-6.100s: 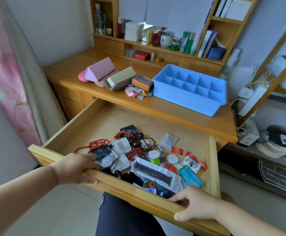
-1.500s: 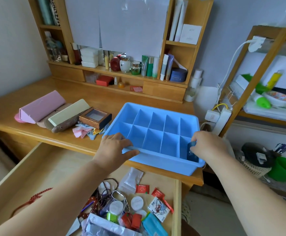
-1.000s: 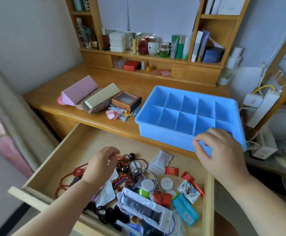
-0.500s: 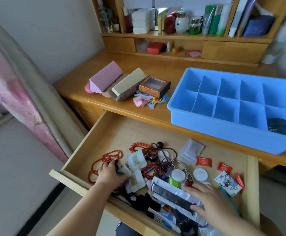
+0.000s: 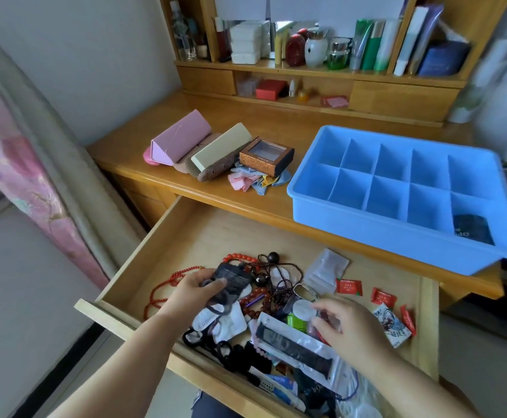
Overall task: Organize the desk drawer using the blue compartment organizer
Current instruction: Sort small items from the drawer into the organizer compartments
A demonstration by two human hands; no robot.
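Over the open wooden drawer (image 5: pixel 167 233) both hands are seen among a jumble of small things. A dark flat packet (image 5: pixel 231 277) is gripped by the left hand (image 5: pixel 193 292), thumb on top and fingers curled under it, above a string of red beads (image 5: pixel 161 292). The right hand (image 5: pixel 347 325) is held with its fingers bent toward a small white round lid (image 5: pixel 302 307); whether anything is pinched between them cannot be told. Just beside that hand a long clear packet with a dark strap inside (image 5: pixel 294 346) is laid slantwise, and red sachets (image 5: pixel 348 287) are scattered near the drawer's right side.

On the desk top (image 5: pixel 291 122), behind the drawer, the blue organizer (image 5: pixel 397 233) is set at the right end, its front edge reaching out over the desk's edge. Ten compartments in two rows are counted; one dark flat item (image 5: pixel 472 229) is seen in the near right compartment, the others bare. To the left of the organizer a brown box with a window lid (image 5: pixel 266 155), a pink case (image 5: pixel 180 138) and a beige case (image 5: pixel 220 144) are lined up.
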